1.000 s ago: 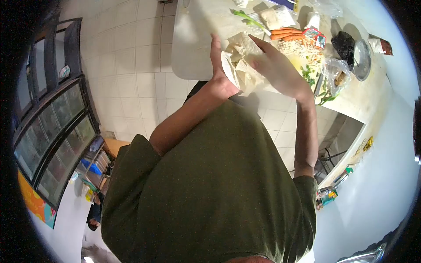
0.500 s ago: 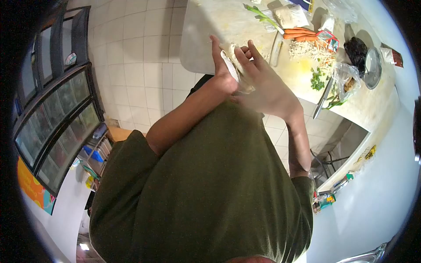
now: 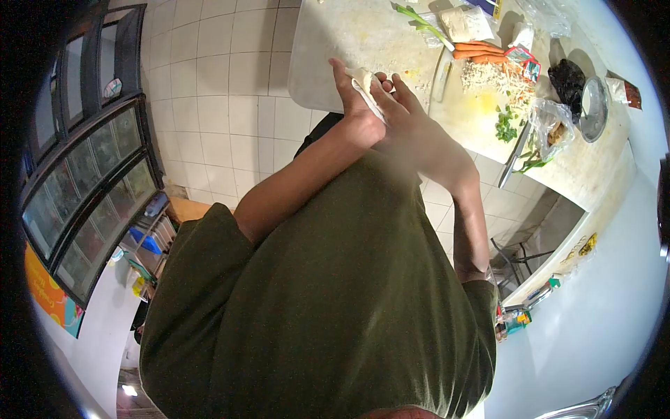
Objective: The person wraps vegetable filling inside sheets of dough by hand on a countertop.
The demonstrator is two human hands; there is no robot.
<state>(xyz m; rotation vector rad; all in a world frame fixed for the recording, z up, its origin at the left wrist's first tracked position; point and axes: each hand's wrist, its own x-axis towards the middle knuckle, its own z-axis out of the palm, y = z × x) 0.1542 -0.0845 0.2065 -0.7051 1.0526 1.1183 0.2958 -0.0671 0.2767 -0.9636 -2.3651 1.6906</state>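
A whitish, folded cloth (image 3: 362, 85) is pressed between my two hands, above the near edge of the work table. My left hand (image 3: 357, 105) supports it from the left, one digit sticking up beside it. From the right, my right hand (image 3: 412, 126) lies over the cloth with its fingers bent against it. Part of the right hand is blurred, and the cloth's lower portion is hidden between the palms. A pale cutting board (image 3: 317, 87) lies just beyond my hands.
To the right on the table are carrots (image 3: 478, 51), a shredded pale heap (image 3: 485, 75), chopped greens (image 3: 505, 126), a knife (image 3: 515, 157) overhanging the edge, a black plastic bag (image 3: 567, 82) and a metal bowl (image 3: 593, 108). A spring onion (image 3: 426, 26) lies farther back.
My right hand has shifted slightly and closed in on the cloth, so less of its lower part shows. The table items have stayed in place.
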